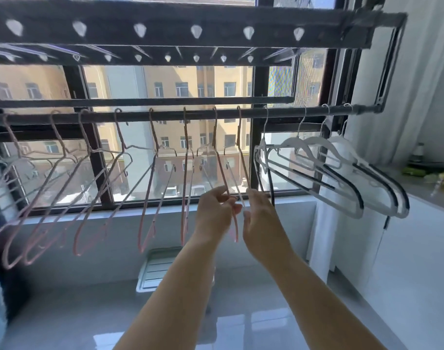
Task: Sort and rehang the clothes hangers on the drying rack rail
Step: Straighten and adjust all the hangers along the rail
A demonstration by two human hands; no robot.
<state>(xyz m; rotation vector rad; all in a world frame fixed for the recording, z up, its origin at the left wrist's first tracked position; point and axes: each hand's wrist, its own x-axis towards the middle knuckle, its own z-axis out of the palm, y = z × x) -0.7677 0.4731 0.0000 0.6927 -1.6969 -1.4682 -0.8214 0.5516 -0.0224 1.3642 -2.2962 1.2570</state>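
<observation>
A dark rail (165, 116) runs across the window with several pink wire hangers (147, 188) hooked along its left and middle. Several white hangers with dark grips (342, 173) hang at its right end. My left hand (215, 210) pinches the lower part of a pink hanger (219, 160) that hangs from the rail. My right hand (260, 218) grips the thin hanger (241, 152) just beside it, fingers closed around its wire. Both hands are close together below the rail's middle.
Above, a wider rack bar (190, 24) with drop-shaped holes spans the view. A white curtain (324, 236) hangs at right by a counter (423, 188) with yellow-green items. A white tray-like object (157, 269) lies on the glossy floor below.
</observation>
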